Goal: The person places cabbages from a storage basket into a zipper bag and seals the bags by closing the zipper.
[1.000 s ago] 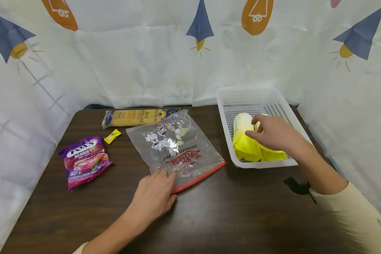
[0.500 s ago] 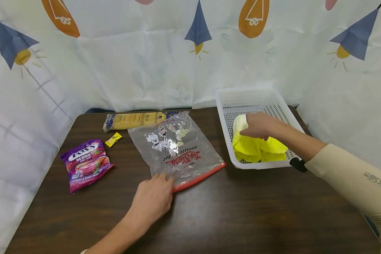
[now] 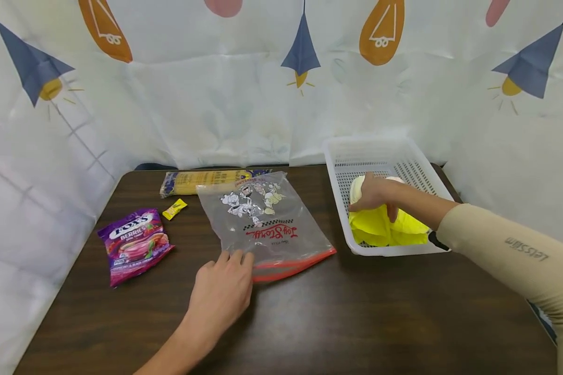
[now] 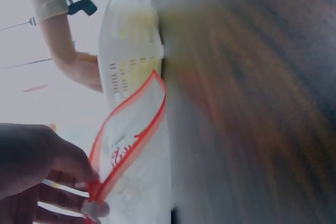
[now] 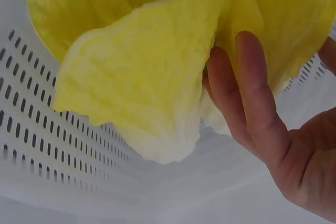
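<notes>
In the head view my left hand (image 3: 222, 289) pinches the near left corner of a clear zip bag (image 3: 293, 219) printed with cartoon figures. The left wrist view shows its red-edged mouth (image 4: 157, 116) parted, with thumb and fingers on the corner. My right hand (image 3: 377, 195) reaches down into a white perforated basket (image 3: 333, 195). There it grips yellow-and-white napa cabbage leaves (image 3: 368, 226), thumb on one side and fingers on the other. In the right wrist view two fingers (image 5: 254, 85) lie against a back leaf, beside a front cabbage leaf (image 5: 147, 66).
A purple candy bag (image 3: 133, 245) lies at the left of the dark wooden table (image 3: 338, 323). Beside it is a small yellow wrapped sweet (image 3: 174, 209). A pack of dry noodles (image 3: 202, 182) lies along the back edge, partly under the zip bag. A printed curtain (image 3: 244, 104) hangs behind.
My right hand has lowered from above the cabbage leaves and taken hold among them. The zip bag's red mouth has parted at my left hand. The head view has tilted up slightly.
</notes>
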`<state>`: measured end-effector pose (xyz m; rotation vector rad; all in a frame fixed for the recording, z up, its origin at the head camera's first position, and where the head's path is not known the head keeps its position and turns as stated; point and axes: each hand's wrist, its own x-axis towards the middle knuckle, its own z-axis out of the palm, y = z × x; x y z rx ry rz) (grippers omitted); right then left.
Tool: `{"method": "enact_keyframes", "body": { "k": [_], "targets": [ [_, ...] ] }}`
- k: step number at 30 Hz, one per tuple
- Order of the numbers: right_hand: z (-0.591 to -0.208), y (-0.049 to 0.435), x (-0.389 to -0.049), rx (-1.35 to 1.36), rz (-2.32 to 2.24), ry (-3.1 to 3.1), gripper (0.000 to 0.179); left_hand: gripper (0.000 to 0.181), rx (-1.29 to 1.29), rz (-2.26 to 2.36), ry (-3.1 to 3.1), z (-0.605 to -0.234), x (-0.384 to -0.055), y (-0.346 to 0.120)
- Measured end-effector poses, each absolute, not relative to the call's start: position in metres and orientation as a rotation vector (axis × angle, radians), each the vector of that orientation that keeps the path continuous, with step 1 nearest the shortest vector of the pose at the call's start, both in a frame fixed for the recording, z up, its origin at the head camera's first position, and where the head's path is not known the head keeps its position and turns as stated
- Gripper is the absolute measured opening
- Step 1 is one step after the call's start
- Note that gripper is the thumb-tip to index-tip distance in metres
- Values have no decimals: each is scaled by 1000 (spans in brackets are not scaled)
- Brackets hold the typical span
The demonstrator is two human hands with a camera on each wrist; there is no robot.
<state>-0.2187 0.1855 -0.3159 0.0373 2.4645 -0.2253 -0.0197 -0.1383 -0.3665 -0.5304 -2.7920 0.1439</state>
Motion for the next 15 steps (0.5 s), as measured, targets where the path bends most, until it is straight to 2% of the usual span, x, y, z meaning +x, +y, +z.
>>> {"method": "enact_keyframes", "body": {
  "k": [8, 15],
  "targets": [
    [-320, 184, -221, 110, -313, 2407, 120, 27, -465, 73, -2804, -357, -27, -145],
    [-317, 190, -225, 167, -428, 2398, 120, 41, -401, -37, -2849, -348, -34, -150]
  ]
}}
